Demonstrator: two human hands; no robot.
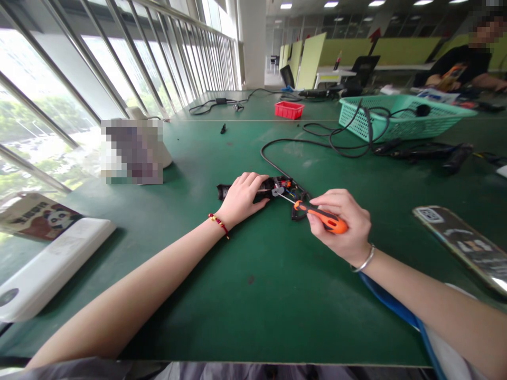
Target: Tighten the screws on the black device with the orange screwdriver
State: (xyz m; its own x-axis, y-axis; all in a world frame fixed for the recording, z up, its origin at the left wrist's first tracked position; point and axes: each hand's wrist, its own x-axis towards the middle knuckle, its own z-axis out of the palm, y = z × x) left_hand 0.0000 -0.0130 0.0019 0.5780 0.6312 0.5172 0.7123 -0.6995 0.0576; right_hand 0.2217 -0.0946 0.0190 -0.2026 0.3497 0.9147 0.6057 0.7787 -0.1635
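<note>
My left hand [242, 199] lies over a black opened device [277, 189] on the green table [237, 285], its fingers curled down on the casing and pressing it to the surface. Small coloured parts show inside the open end. My right hand [344, 227] is closed around an orange-and-black screwdriver [317, 215], whose thin metal shaft points left into the open part of the device. A black cable [273, 143] runs from the device toward the back of the table.
A mint-green basket [396, 124] with black cables stands at the back right, a small red tray [289, 110] behind centre. A phone [463, 245] lies at right, a white flat box [51, 264] at left. Another person [467, 66] sits far right.
</note>
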